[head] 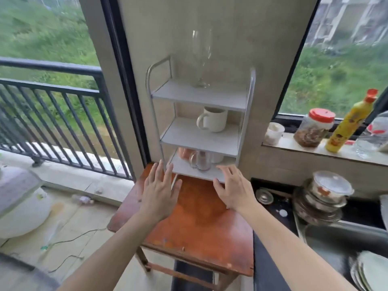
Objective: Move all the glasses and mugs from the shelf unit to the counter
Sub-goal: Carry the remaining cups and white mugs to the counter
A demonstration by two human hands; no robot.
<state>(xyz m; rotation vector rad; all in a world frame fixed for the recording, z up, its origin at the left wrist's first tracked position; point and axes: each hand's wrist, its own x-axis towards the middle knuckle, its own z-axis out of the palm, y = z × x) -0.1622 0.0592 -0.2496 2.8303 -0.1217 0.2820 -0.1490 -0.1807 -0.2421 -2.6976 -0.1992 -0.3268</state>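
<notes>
Both hands hover empty, fingers spread, the left hand and right hand at the shelf unit's bottom tier on the counter's far edge. The clear glass mug there stands upright, handle leftward; a sure grasp likely takes body and handle together, lifting straight out under the tier above.

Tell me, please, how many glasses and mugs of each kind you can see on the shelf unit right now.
Tall stemmed glass, top shelf: 1
White mug, middle shelf: 1
Clear glass mug, bottom shelf: 1
Orange item, bottom shelf, partly hidden: 1
White item behind, partly hidden: 1
Total: 5
</notes>
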